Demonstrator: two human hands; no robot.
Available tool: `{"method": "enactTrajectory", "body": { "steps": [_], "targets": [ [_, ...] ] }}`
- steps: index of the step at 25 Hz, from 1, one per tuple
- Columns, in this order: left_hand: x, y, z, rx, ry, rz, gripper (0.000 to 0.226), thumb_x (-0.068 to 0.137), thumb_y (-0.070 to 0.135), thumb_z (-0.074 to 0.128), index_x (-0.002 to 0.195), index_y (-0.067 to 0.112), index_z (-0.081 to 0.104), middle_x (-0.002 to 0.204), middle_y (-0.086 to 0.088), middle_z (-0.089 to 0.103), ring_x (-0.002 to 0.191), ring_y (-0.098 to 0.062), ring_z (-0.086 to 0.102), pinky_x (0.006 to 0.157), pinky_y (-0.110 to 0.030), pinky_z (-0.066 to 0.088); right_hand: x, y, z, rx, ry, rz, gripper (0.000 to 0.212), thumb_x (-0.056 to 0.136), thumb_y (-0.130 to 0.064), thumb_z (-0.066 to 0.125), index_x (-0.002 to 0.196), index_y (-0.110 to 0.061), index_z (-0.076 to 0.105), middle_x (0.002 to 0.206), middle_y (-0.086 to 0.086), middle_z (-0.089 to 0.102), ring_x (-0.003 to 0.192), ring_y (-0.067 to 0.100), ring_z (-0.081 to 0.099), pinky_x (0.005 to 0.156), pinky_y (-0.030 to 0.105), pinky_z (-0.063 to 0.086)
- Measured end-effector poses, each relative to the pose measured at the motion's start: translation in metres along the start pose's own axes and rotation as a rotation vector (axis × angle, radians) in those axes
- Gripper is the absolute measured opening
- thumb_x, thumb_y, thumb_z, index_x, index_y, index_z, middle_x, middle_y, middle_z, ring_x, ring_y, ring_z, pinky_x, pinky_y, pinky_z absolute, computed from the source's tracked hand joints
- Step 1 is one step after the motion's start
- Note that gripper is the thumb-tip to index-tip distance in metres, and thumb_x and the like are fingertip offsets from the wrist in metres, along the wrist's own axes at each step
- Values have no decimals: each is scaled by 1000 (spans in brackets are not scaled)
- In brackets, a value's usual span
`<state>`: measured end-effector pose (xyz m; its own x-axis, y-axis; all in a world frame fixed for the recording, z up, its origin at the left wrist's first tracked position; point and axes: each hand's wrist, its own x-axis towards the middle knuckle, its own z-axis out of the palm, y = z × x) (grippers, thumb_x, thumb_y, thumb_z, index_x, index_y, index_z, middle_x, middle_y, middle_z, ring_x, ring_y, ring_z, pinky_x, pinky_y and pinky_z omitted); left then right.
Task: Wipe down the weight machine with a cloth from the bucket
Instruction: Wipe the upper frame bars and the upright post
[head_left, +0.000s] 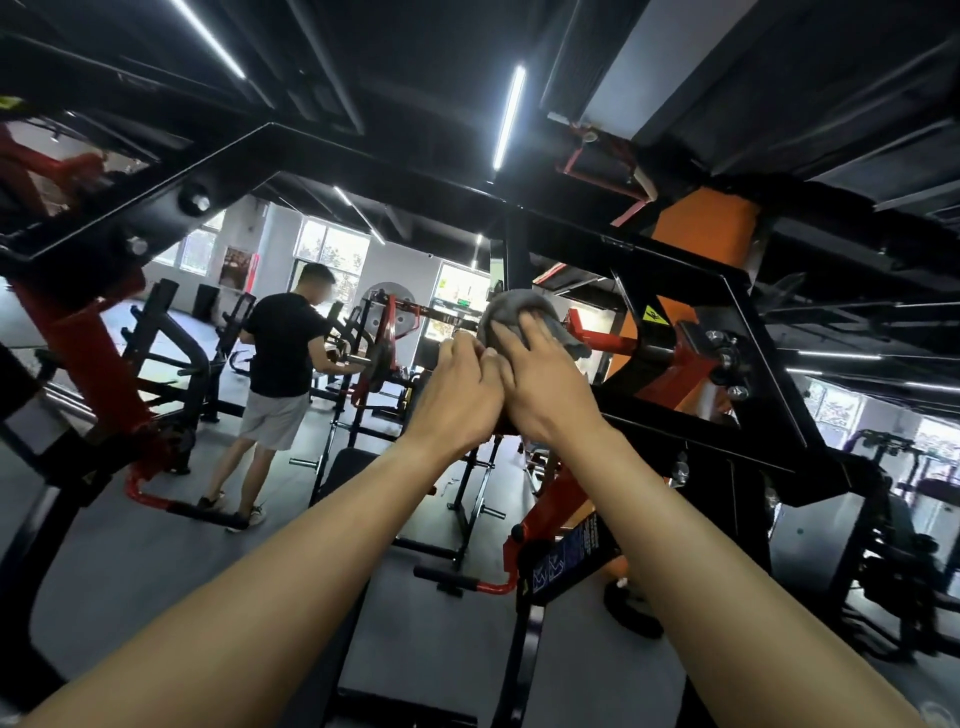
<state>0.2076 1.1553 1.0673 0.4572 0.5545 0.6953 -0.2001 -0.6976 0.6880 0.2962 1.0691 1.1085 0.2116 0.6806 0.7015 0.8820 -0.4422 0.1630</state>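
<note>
Cloth – lower part covered by right hand; machine part beneath hidden. Left hand fingertips out of sight, hold on cloth unclear. Both forearms cut by bottom edge. Weight machine frame runs off left, top, right edges. Bystander face blurred. Blue label, yellow warning sticker – print too small to read.

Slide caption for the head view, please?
Right hand presses a grey cloth on the weight machine, left hand beside it.

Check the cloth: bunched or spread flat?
Bunched: the grey cloth is a rounded wad with folds, under the fingers of the right hand.
</note>
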Motion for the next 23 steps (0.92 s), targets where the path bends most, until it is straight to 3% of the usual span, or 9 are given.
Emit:
{"method": "enactTrajectory", "body": {
  "steps": [7,10,13,16,19,23],
  "targets": [
    [16,-2,9,20,42,16,25,108,35,32,117,19,50,123,-4,53,110,-24,56,98,-42,44,-8,6,14,-13,67,-91,48,107,-31,39,153,-19,44,168,9,24,157,25,14,129,40,11],
    [27,5,6,39,63,-28,32,108,34,32,122,15,53,125,-6,58,114,-25,55,96,-40,42,34,18,4,-14,55,-100,44,107,-35,37,142,-20,58,162,8,34,153,27,23,126,44,18],
    [41,12,10,-6,96,-80,35,109,31,31,122,13,58,122,-7,63,115,-25,56,90,-35,37,60,21,0,4,1,-94,44,106,-33,40,142,-16,57,162,8,32,153,26,21,125,43,19],
    [44,17,21,-69,152,-161,35,107,27,33,120,11,61,122,-12,65,117,-30,58,100,-40,42,33,19,6,52,32,-130,49,103,-28,47,151,-16,47,165,7,25,156,27,15,127,42,18],
    [42,16,26,-72,223,-207,33,105,27,36,118,13,62,118,-11,67,111,-30,60,101,-46,46,26,26,6,72,103,-156,45,106,-36,38,146,-24,54,160,2,37,152,22,26,124,43,26],
    [60,25,26,-71,89,-133,44,101,27,30,126,10,62,126,-12,66,113,-25,61,100,-42,48,59,36,2,94,72,-150,43,108,-33,36,142,-20,58,158,4,41,148,24,32,123,41,24]
  ]
}}
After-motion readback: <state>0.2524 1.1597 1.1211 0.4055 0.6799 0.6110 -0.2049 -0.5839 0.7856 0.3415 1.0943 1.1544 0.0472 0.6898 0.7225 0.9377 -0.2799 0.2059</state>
